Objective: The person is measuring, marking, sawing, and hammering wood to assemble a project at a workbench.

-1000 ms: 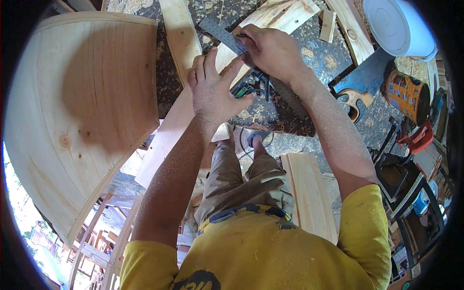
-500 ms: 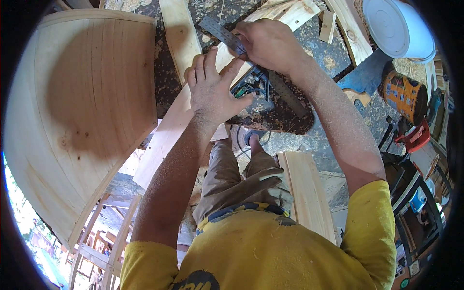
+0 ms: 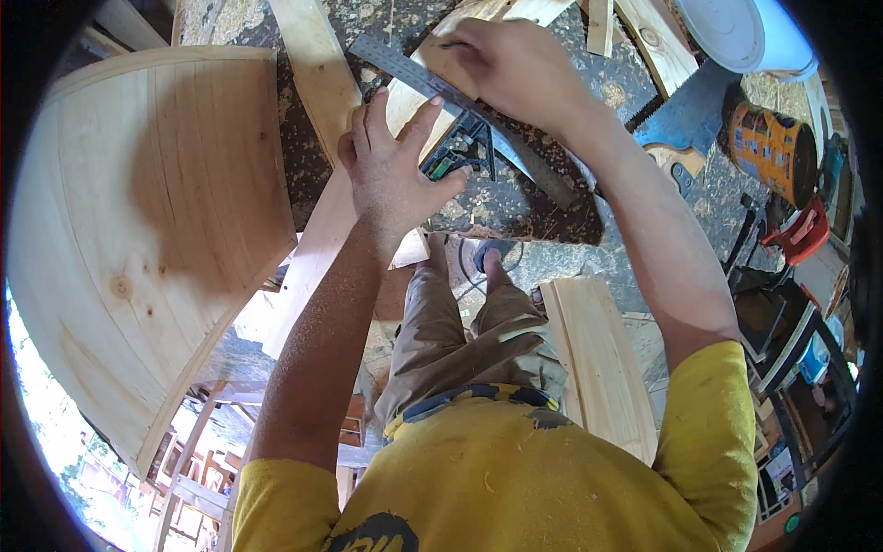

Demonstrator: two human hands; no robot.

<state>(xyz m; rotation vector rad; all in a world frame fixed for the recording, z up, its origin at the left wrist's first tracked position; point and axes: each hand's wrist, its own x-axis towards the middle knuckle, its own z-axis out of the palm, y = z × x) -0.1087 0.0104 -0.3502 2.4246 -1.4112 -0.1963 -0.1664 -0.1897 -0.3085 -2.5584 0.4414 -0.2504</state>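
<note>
On the desk before me, a metal square lies across a pale board, its blade slanting from far left to near right. The left hand, fingers spread, rests at the blade's near edge; beyond it, the right hand pinches a pencil-like stick.

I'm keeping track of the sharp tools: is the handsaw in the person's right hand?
No, the handsaw lies on the workbench, to the right of the right hand and apart from it.
</note>
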